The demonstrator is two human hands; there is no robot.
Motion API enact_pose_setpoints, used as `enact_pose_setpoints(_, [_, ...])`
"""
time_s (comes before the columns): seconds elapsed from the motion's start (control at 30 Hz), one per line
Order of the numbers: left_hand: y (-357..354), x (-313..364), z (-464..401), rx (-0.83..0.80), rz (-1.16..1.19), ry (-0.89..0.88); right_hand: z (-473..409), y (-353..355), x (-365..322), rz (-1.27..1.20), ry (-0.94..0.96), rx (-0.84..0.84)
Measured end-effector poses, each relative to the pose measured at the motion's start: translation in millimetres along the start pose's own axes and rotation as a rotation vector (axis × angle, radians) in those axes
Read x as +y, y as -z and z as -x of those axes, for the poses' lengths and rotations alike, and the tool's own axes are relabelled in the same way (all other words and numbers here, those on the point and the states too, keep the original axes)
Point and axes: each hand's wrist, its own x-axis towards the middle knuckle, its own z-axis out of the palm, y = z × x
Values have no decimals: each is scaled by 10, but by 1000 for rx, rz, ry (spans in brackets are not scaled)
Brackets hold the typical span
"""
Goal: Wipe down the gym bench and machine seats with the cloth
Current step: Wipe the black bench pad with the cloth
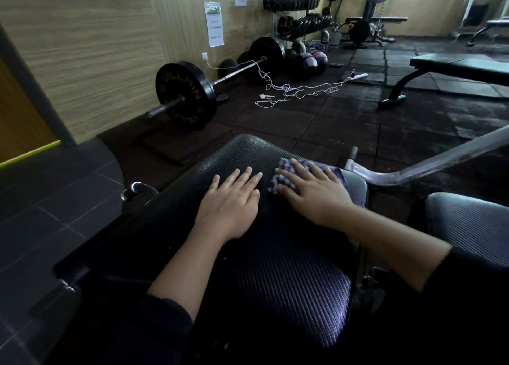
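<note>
1. Left hand (230, 203): lies flat on the black padded seat (275, 282), fingers straight, grip released.
2. Right hand (314, 191): fingers straight, pressing the checked cloth (281, 169) flat against the seat's far right part; grip released.
3. Seat surface: droplets visible beyond the left fingertips.
4. Surroundings: barbell (190, 97) on the floor by the wall.

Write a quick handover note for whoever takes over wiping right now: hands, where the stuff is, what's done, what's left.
Left hand: flat on the black pad, fingers straight, holding nothing.
Right hand: pressing the checked cloth flat on the same pad, far right part.
Done: cannot tell how much is wiped; droplets show on the pad's far end.
Left: finish this pad, then the seat on the right and the flat bench farther off.
</note>
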Motion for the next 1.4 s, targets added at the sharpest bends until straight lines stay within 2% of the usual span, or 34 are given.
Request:
enact_pose_setpoints(0.07, [5,-1,7,1,2,-2,-276,41,165,8,-50,-30])
enact_pose_setpoints(0.2, [17,9,29,0,19,-5,-380,143,672,-128,-280,-73])
enact_pose_setpoints(0.3, [27,13,24,-5,19,-7,-86,57,800,-204,-291,-9])
enact_pose_setpoints(0.47, [90,-61,-31,-71,105,-42,237,-11,408,-11,-156,-38])
enact_pose_setpoints(0.53, [181,-165,-44,-101,187,-30,195,17,123,28,2,-56])
enact_pose_setpoints(0.7, [303,-544,-3,-24,-18,70,-114,192,-108,-27,379,-167])
enact_pose_setpoints(0.8, [249,-637,21,-46,22,98,-186,196,-37,71,461,-156])
enact_pose_setpoints(1.1, [183,-664,-31,0,71,155,-642,16,-447,64,358,-155])
enact_pose_setpoints(1.27, [175,-676,-12,0,78,146,-1183,31,-406,33,181,-159])
enact_pose_setpoints(1.4, [161,-692,9,16,94,139,-1139,54,-175,-62,30,-180])
